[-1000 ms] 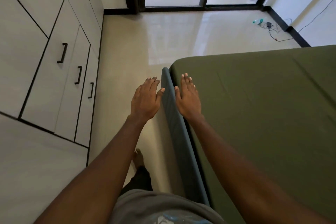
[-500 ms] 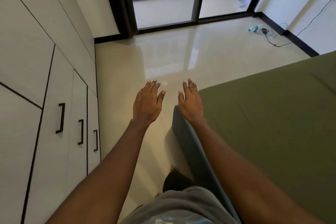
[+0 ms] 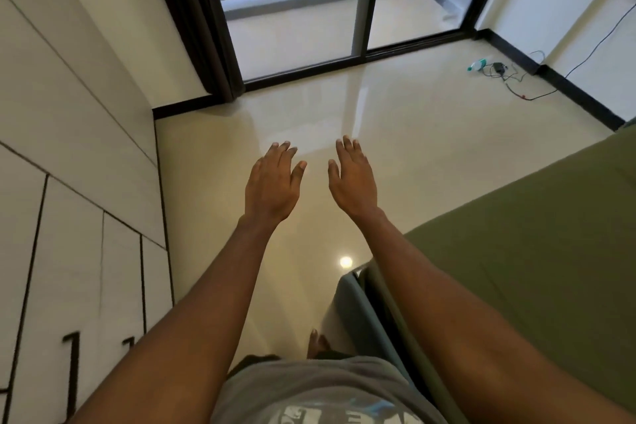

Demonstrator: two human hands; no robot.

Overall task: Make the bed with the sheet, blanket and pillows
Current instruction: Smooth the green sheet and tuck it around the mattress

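Observation:
The bed, covered by a smooth olive-green sheet [image 3: 537,251], fills the right side of the view. Its grey-blue frame corner [image 3: 351,299] shows near the bottom centre. My left hand [image 3: 272,186] and my right hand [image 3: 352,179] are both stretched out in front of me over the bare floor, fingers straight, holding nothing. Neither hand touches the bed. No blanket or pillow is in view.
White wardrobe doors with black handles [image 3: 72,368] line the left side. A dark curtain [image 3: 203,17] and sliding glass doors [image 3: 344,0] stand ahead. A bottle [image 3: 477,65] and a charger with cables [image 3: 499,68] lie on the floor at the far right wall.
The view has lifted and turned toward the glass doors. My hands, which were beside the bed's corner, now hover over the floor away from the bed.

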